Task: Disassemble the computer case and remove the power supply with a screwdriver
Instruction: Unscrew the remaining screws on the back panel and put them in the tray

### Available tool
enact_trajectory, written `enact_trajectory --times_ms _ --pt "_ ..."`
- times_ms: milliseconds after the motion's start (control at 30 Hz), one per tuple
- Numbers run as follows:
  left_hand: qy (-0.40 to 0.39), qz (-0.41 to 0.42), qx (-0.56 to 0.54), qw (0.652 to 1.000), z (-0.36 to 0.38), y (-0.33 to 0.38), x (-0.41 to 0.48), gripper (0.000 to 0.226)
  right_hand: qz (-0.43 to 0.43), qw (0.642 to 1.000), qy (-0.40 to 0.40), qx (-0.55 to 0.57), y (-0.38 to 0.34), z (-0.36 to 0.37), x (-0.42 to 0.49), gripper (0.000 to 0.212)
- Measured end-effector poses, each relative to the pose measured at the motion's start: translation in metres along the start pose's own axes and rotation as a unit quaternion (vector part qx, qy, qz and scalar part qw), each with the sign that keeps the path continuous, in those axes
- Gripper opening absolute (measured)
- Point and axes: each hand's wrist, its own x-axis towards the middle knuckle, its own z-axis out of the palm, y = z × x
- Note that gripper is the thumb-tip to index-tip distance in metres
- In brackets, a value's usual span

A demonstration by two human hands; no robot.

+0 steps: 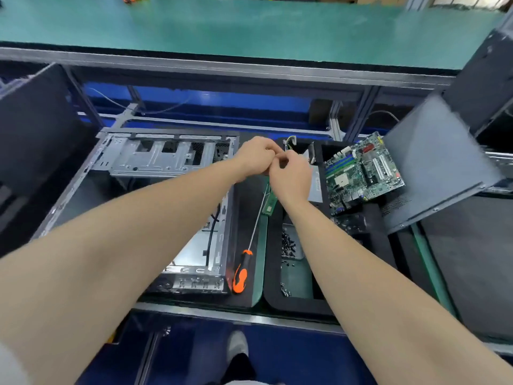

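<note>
- Fingers curled, my left hand (256, 157) and right hand (291, 176) meet just right of the open computer case (155, 159); I cannot tell what they pinch, if anything.
- Any small part is best kept over the tray (272, 287).
- The screwdriver (251, 243) lies on the tabletop between case and tray, its long axis running away from me, orange handle nearest, tip pointing away.

Looked like an electronics teardown line: green-matted benches (249, 26), bare motherboard (363, 173), screw tray (290, 245), gutted case (155, 190).
</note>
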Motion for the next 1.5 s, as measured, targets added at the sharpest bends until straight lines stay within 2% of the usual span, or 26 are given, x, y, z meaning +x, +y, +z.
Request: enact_trajectory --times_ms 200,367,500,567,667,767,900,1000,1067,1133,1200,1300,1400,1500 --pt "0.123 -0.004 -0.076 0.989 -0.038 -0.014 -0.06 0.037 -0.075 0.996 -0.023 0.044 -0.045 0.005 -0.036 0.016" --pt "0.123 -0.034 -0.128 0.984 -0.07 -0.038 -0.1 0.035 -0.117 0.99 -0.053 0.055 -0.074 0.019 -0.067 0.016" --pt "0.12 -0.041 -0.109 0.986 -0.086 -0.061 -0.118 0.032 -0.12 0.988 -0.08 0.057 -0.09 0.034 -0.087 0.01" --pt "0.115 -0.035 -0.09 0.989 -0.09 -0.075 -0.126 0.028 -0.109 0.988 -0.102 0.039 -0.096 0.043 -0.096 0.014" --pt "0.085 -0.028 -0.046 0.995 -0.095 -0.101 -0.14 0.029 -0.091 0.983 -0.158 -0.019 -0.103 0.059 -0.106 0.016" --pt "0.034 -0.048 -0.054 0.997 -0.106 -0.128 -0.154 0.025 -0.088 0.974 -0.192 -0.081 -0.112 0.073 -0.115 0.013" --pt "-0.1 -0.041 -0.059 0.992 -0.126 -0.156 -0.176 0.021 -0.052 0.965 -0.218 -0.132 -0.125 0.095 -0.134 0.012" --pt "-0.171 -0.035 0.021 0.984 -0.138 -0.173 -0.191 0.02 -0.02 0.954 -0.25 -0.163 -0.129 0.113 -0.153 0.011" --pt "-0.179 -0.015 0.115 0.977 -0.14 -0.182 -0.198 0.013 -0.008 0.946 -0.267 -0.186 -0.128 0.124 -0.168 0.012" --pt "-0.179 -0.005 0.192 0.965 -0.14 -0.187 -0.207 0.018 -0.009 0.939 -0.271 -0.21 -0.127 0.134 -0.181 0.025" --pt "-0.145 -0.02 0.219 0.965 -0.136 -0.192 -0.214 0.025 -0.002 0.934 -0.275 -0.229 -0.126 0.141 -0.191 0.038" --pt "-0.023 -0.031 0.254 0.966 -0.13 -0.196 -0.228 0.018 0.011 0.934 -0.257 -0.248 -0.127 0.145 -0.2 0.041" --pt "0.059 0.014 0.244 0.968 -0.125 -0.2 -0.236 0.015 0.01 0.943 -0.227 -0.242 -0.13 0.146 -0.205 0.041" --pt "0.096 0.041 0.249 0.963 -0.123 -0.201 -0.235 0.019 0.007 0.957 -0.185 -0.222 -0.128 0.146 -0.207 0.041"
